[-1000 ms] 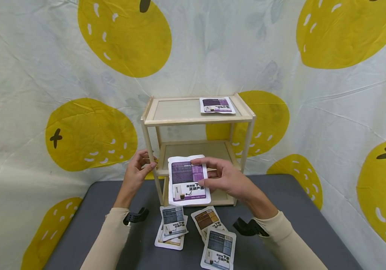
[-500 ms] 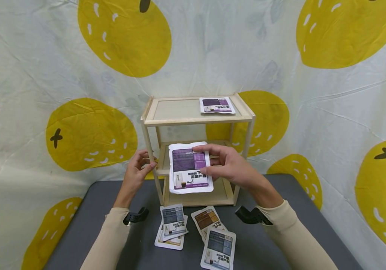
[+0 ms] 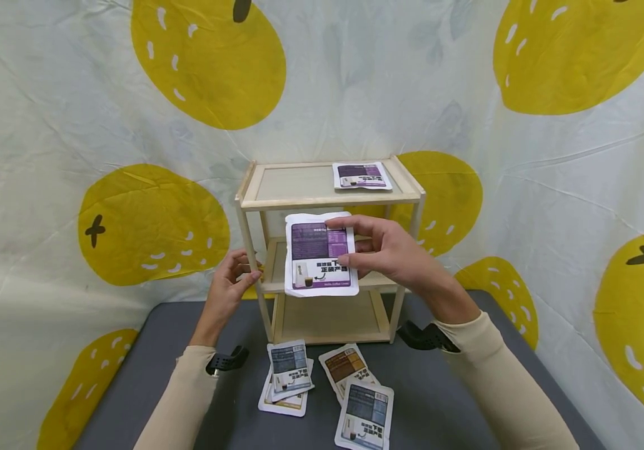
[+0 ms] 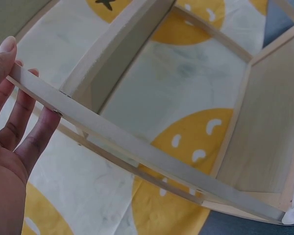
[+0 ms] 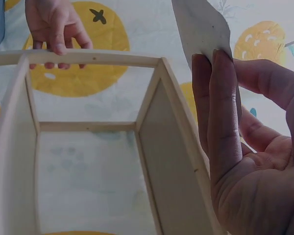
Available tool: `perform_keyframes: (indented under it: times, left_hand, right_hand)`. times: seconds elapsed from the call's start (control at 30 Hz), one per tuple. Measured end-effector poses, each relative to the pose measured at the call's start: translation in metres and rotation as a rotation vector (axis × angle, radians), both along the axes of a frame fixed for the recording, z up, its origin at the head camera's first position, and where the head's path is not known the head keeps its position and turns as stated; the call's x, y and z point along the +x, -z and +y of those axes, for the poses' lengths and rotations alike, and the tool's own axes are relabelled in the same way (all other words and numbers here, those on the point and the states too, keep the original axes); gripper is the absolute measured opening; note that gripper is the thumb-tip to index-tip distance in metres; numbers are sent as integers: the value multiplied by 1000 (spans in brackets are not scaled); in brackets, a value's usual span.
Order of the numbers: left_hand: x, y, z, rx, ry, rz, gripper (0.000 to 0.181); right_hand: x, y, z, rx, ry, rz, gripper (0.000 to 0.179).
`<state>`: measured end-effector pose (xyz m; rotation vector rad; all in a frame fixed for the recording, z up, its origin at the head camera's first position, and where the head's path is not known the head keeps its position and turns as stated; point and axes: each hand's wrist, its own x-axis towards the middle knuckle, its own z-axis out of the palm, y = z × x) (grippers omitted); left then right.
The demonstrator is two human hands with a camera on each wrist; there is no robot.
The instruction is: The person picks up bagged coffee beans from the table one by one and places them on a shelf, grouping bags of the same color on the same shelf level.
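In the head view my right hand pinches a white-and-purple coffee sachet by its right edge, thumb in front. The sachet hangs in the air before the middle tier of a small wooden shelf rack. Its plain back faces the right wrist camera. My left hand holds the rack's front left post; in the left wrist view the thumb and fingers lie on either side of that post. Another purple sachet lies on the right of the top tier.
On the dark table before the rack lie more sachets: a blue one over others at left, and a brown one partly under a blue-grey one at right. A fruit-patterned curtain hangs behind.
My right hand has risen with the purple sachet, from near the bottom tier to the front of the middle tier. My left hand has stayed on the post.
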<state>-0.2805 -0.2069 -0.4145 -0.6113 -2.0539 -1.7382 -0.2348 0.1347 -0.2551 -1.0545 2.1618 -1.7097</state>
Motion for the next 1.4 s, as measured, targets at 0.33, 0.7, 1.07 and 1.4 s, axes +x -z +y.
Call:
perform_keyframes:
  times: [0.33, 0.7, 1.07, 1.4]
  left_hand:
    - [-1, 1, -1, -12, 12, 14, 41]
    - [0, 1, -2, -9, 23, 26, 40]
    - [1, 1, -1, -6, 17, 17, 41]
    - [1, -1, -2, -10, 12, 21, 42]
  right_hand:
    - [-8, -15, -1, 21, 1, 21, 58]
    - [-19, -32, -3, 14, 46, 64, 58]
    - [-34, -39, -7, -29, 113, 48, 56]
    - [-47, -49, -12, -59, 109, 81, 54]
